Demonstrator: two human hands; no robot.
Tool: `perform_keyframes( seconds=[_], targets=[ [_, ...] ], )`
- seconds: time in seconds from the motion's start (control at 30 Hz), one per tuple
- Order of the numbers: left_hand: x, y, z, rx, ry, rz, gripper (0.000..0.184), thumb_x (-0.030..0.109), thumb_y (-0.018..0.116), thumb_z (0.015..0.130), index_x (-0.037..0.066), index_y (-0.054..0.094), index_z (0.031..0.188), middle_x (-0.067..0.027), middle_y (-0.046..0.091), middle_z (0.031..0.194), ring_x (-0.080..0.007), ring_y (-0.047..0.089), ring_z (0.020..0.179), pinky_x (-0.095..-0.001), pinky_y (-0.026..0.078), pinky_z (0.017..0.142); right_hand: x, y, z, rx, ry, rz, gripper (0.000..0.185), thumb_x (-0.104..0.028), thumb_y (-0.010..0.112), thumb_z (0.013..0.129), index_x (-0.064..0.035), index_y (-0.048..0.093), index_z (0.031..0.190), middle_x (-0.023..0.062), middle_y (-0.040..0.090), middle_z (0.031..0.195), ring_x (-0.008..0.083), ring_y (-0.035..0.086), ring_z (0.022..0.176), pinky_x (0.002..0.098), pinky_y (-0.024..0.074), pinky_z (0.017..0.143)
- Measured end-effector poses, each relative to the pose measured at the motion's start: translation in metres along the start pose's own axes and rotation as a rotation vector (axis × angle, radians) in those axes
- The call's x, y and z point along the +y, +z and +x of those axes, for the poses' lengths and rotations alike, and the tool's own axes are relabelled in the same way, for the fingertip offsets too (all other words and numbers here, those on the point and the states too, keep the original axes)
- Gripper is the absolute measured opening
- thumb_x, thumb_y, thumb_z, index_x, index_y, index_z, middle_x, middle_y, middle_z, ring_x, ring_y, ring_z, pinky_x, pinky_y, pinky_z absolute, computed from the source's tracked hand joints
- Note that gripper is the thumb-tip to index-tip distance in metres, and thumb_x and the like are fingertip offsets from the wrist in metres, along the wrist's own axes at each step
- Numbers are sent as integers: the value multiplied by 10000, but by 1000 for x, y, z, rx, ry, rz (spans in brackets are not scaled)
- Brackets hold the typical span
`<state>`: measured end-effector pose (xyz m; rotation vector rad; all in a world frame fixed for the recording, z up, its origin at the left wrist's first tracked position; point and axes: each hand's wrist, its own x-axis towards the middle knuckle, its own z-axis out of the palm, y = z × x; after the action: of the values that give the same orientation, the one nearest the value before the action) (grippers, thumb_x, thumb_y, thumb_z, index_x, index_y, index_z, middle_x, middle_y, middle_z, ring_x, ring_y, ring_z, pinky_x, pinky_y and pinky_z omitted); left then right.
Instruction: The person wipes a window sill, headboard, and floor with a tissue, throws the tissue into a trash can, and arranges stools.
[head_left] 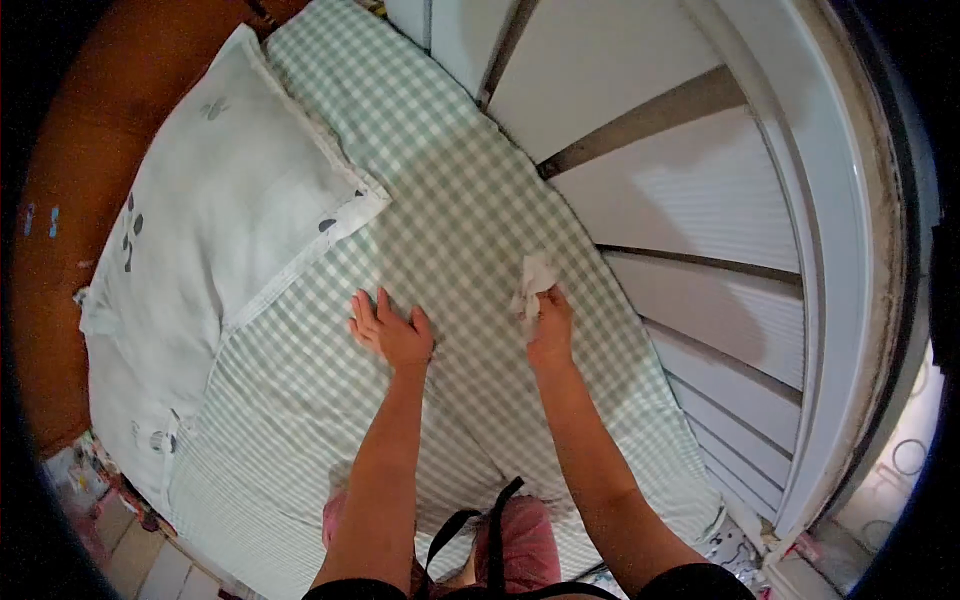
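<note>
Flat on the green-and-white checked bed sheet rests my left hand, its fingers spread and nothing in it. To its right, my right hand pinches a crumpled white cloth or tissue; which of the two I cannot tell. Part of that white piece sticks out beyond the fingertips, over the sheet. A large white pillow with dark leaf prints lies to the left of my left hand, apart from it. Small wrinkles show in the sheet below my hands.
White slatted panels run along the bed's right side. A brown wooden headboard stands behind the pillow on the left. My knees, in pink, are at the bed's near part, with black straps hanging before them. Assorted items lie at the lower left.
</note>
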<state>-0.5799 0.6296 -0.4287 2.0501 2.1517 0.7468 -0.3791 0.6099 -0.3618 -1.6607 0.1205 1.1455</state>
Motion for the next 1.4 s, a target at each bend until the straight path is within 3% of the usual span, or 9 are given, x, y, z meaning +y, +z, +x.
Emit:
perform_keyframes(
  seconds=[0.3, 0.37, 0.6, 0.73, 0.83, 1.07, 1.17, 1.3, 1.4],
  targets=[
    [1, -5, -1, -46, 144, -29, 498, 227, 535, 810, 3, 430, 1242, -189, 347, 1349, -354, 260, 1296, -545, 126, 1047, 33, -9, 10, -246, 76, 514, 275, -124, 528, 885, -61, 555, 1151, 41, 619, 958, 132, 588, 830, 256, 485, 721],
    [9, -19, 16, -103, 212, -61, 475, 203, 529, 811, 17, 436, 1238, -179, 375, 1327, -354, 290, 1277, -547, 140, 1042, 52, 0, 23, -144, -202, 304, 267, -87, 514, 886, -35, 560, 1143, 58, 634, 963, 146, 610, 815, 248, 499, 709],
    [73, 16, 94, -620, 823, -701, 514, 245, 636, 780, 79, 477, 1240, -124, 475, 1254, -323, 441, 1148, -463, 329, 976, 56, -5, 38, 1, -157, 152, 305, -68, 553, 862, -13, 546, 1161, 78, 615, 1066, 166, 611, 909, 265, 511, 760],
    [67, 39, 97, -742, 1056, -733, 551, 265, 672, 745, 102, 489, 1238, -94, 534, 1177, -307, 467, 1122, -449, 372, 947, 68, -12, 51, -161, -282, 375, 345, -276, 450, 922, -56, 507, 1182, 84, 575, 1074, 202, 581, 818, 322, 500, 624],
    [57, 43, 92, -617, 1049, -967, 397, 200, 643, 761, 110, 555, 1138, -59, 566, 1026, -270, 541, 948, -407, 448, 804, 56, 8, 22, -111, -86, 497, 361, -341, 446, 927, -64, 487, 1156, 91, 559, 1082, 200, 580, 845, 325, 515, 635],
    [47, 14, 114, -444, 525, -1111, 252, 41, 621, 728, 96, 620, 974, -74, 560, 937, -259, 581, 787, -350, 493, 651, 16, 88, -21, -73, -416, 406, 326, -244, 490, 934, -25, 505, 1175, 97, 542, 1095, 217, 541, 1005, 340, 468, 843],
    [40, 10, 130, -306, 351, -1153, 225, 18, 644, 706, 89, 623, 919, -73, 547, 857, -261, 584, 751, -343, 479, 605, 26, 121, -36, 50, -883, -346, 372, -178, 511, 906, 15, 486, 1223, 93, 458, 1169, 211, 487, 1059, 337, 398, 919],
    [34, 11, 130, -210, 417, -1099, 295, 26, 655, 705, 56, 599, 994, -85, 564, 869, -276, 589, 765, -347, 484, 636, 15, 148, -37, 140, -850, -473, 295, -72, 565, 859, -14, 567, 1148, 96, 462, 1156, 200, 476, 1069, 288, 400, 901],
    [39, 7, 131, -295, 429, -1365, 461, 34, 646, 719, 21, 501, 1157, -128, 600, 984, -285, 601, 845, -360, 488, 726, -19, 136, -18, 39, -1140, -559, 361, 119, 556, 729, 5, 587, 1070, 111, 551, 1101, 245, 542, 1040, 313, 430, 898]
  ],
)
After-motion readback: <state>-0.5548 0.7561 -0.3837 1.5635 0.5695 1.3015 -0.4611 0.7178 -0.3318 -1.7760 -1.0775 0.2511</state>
